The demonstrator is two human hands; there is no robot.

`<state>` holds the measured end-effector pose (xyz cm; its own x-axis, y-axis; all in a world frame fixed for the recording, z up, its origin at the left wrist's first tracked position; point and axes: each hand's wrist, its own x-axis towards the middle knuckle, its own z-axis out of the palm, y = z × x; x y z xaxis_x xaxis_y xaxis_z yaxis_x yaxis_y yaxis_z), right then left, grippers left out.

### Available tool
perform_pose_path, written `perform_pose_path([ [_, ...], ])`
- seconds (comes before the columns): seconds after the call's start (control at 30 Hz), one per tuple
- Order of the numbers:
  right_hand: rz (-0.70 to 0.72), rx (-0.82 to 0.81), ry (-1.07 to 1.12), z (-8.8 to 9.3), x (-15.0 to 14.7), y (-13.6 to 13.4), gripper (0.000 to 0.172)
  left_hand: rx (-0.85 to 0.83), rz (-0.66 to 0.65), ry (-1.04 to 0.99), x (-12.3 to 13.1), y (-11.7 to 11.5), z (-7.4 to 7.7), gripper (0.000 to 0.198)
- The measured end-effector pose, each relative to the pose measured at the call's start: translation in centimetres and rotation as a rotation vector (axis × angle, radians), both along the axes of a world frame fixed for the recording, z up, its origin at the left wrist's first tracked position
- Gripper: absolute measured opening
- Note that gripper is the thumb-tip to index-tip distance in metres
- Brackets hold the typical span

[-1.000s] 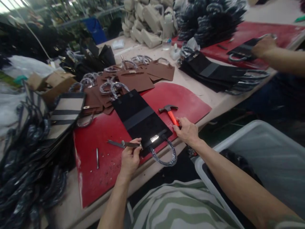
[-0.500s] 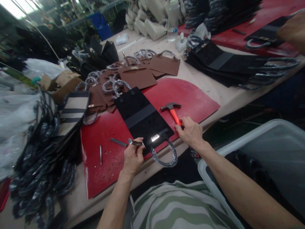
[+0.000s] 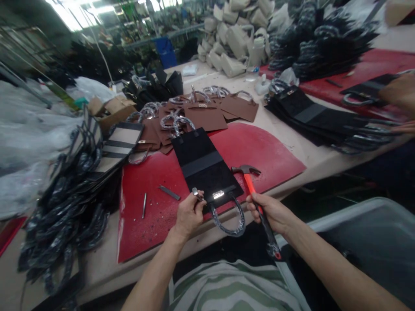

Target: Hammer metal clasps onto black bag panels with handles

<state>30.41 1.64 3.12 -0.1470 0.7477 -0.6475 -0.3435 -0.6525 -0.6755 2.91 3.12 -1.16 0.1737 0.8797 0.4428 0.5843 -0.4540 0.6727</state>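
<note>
At 4 o'clock from the black bag panel (image 3: 210, 175), the right hand (image 3: 270, 211) grips the claw hammer (image 3: 251, 185) around its handle; half a second earlier, the fingers held it from above. At 7 o'clock, the left hand (image 3: 189, 214) is closed on a punch-like metal tool (image 3: 195, 192), its round end now turned more upward. The panel lies on the red mat (image 3: 149, 237), position unchanged. A metal rod (image 3: 144, 205) and flat dark strip (image 3: 169, 192) remain at 8 o'clock. Brown bag panels (image 3: 207, 119) lie at 12 o'clock; a co-worker's hand (image 3: 400, 93) is at 2 o'clock.
</note>
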Motion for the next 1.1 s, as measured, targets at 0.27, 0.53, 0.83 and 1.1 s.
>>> perform_pose_path([
  [0.27,0.072,0.357,-0.451,7.4,-1.0,-0.6,0.031,-0.064,-0.020,-0.056,-0.1,0.2,-0.4,0.017],
  [0.53,0.465,1.167,-1.368,12.0,-3.1,-2.3,0.031,-0.093,-0.027,-0.060,0.1,0.1,0.3,0.013],
  [0.83,-0.096,1.351,-1.155,17.0,-4.2,-3.0,0.030,-0.084,-0.026,-0.074,0.1,0.2,-0.2,0.011],
  [1.1,0.346,1.160,-1.377,15.6,-3.7,-3.0,0.031,-0.090,-0.036,-0.014,-0.1,0.4,0.0,0.011],
])
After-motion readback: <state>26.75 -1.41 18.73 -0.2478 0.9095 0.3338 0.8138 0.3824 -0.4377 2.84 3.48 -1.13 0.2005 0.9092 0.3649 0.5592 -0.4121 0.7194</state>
